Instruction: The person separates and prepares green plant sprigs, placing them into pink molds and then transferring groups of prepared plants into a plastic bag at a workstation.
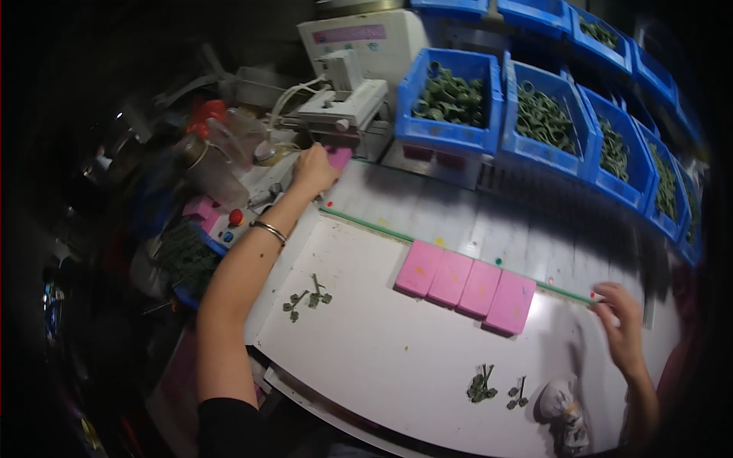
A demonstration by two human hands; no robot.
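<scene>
My left hand [315, 172] reaches to the far left of the worktable and grips a pink block [339, 157] beside a white machine [343, 109]. My right hand [621, 320] hovers at the right near the green strip, fingers apart, holding nothing. Several pink blocks [481, 286] stand side by side in a row along the green strip [366, 227], between the hands. Small green branched pieces lie on the white tabletop [372, 320]: some at the left [314, 295], some near the front [482, 386]. A tied white cloth bundle [564, 403] lies at the front right.
Blue bins [446, 137] filled with green curled pieces stand in rows behind the table. A metallic slatted surface [458, 212] runs beyond the green strip. At the left are a cloudy container [212, 172], a red button [236, 217] and a blue-rimmed container of green pieces [186, 257].
</scene>
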